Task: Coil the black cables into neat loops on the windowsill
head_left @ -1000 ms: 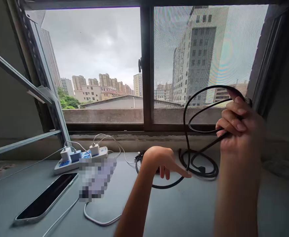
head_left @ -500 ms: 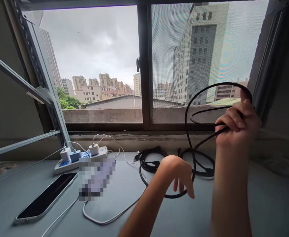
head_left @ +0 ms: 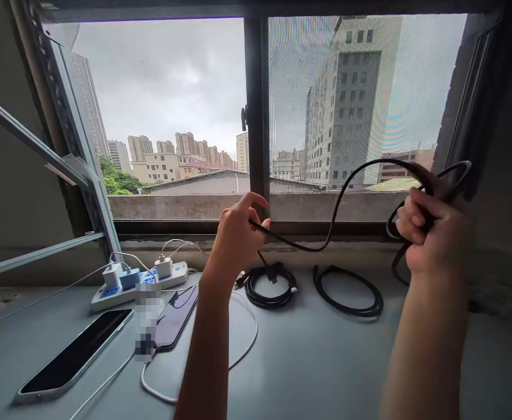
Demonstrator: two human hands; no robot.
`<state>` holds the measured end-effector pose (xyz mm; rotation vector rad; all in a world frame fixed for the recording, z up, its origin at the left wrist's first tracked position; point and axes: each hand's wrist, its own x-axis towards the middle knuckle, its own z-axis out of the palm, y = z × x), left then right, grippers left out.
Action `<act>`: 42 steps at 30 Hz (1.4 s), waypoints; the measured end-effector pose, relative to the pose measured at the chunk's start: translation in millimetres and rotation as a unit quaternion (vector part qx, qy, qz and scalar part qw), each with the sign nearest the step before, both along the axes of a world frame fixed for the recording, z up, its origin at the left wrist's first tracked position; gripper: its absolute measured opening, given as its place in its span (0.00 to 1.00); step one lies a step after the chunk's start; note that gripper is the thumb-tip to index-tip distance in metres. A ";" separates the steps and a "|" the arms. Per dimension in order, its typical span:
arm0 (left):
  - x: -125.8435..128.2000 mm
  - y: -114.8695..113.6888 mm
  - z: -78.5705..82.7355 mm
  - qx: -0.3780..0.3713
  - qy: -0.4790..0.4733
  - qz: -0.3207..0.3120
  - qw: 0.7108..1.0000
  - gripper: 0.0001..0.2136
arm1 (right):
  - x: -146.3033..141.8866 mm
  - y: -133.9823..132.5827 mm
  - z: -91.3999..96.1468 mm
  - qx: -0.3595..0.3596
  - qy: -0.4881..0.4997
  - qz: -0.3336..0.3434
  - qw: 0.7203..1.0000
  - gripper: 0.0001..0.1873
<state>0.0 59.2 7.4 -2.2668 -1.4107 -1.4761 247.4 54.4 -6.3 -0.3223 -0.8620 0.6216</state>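
A black cable (head_left: 338,201) runs in the air between my two hands. My left hand (head_left: 242,227), raised before the window frame, is closed on one stretch of it, the index finger sticking out. A short piece of cable hangs below that hand. Higher at the right, my right hand (head_left: 433,219) is wrapped round gathered loops of the same cable, and some loops stick out behind the wrist. On the table under the cable lie a black coiled cable (head_left: 271,298) with connectors and, to its right, a second black coil (head_left: 347,309).
On the left, a white power strip (head_left: 139,291) carries several chargers with white cords. A black-screened phone (head_left: 78,353) and a partly blurred second phone (head_left: 177,318) lie in front. A metal frame (head_left: 91,169) slants at the left; the window (head_left: 258,116) stands behind.
My left hand has risen up and left from near the table and now grips the cable, stretching it sideways. My right hand has shifted slightly right and its loops hang differently.
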 end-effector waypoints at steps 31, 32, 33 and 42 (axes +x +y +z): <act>25.7 0.8 -10.6 -0.001 -0.042 -0.040 0.998 0.20 | -83.5 -24.6 -4.2 0.004 -0.540 -0.009 0.841 0.34; 26.1 0.4 -10.7 -0.009 -0.047 -0.010 0.999 0.20 | -84.1 -24.0 -4.4 0.007 -0.548 -0.013 0.836 0.33; 26.1 0.5 -10.7 -0.009 -0.060 0.018 0.998 0.19 | -84.1 -23.1 -4.1 0.007 -0.555 -0.022 0.832 0.31; 21.8 4.6 -5.5 0.002 -0.314 -0.069 0.947 0.09 | -82.3 -11.6 4.0 -0.009 -0.453 -0.126 0.883 0.11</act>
